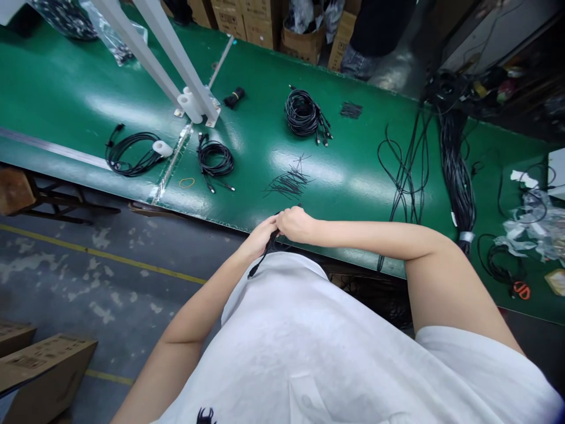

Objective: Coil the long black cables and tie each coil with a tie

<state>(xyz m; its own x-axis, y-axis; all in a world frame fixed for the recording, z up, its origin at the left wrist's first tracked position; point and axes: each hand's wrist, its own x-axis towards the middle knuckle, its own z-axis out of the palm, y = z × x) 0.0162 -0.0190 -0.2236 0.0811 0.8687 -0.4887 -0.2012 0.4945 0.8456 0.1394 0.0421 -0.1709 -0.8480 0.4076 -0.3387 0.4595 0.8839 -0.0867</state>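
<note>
My left hand [262, 235] and my right hand [296, 225] meet at the table's front edge, close to my shirt. Both are closed around a black cable [265, 257], whose connector end hangs down below my left hand. Most of this cable is hidden by my fingers and body. Just beyond my hands lies a loose pile of short black ties [289, 181]. Further back sits a coiled bundle of black cables [303, 113] with several plugs showing. To the left is a smaller cable coil [215, 158], with a yellow rubber band [186, 182] near it.
On the green table [344, 176], loose cables [408, 165] and a thick cable bundle [457, 171] lie right, near orange-handled scissors [521, 290]. White posts [176, 59] rise at left beside another coil [132, 154]. A person [375, 35] stands across the table. Cardboard boxes [48, 371] stand lower left.
</note>
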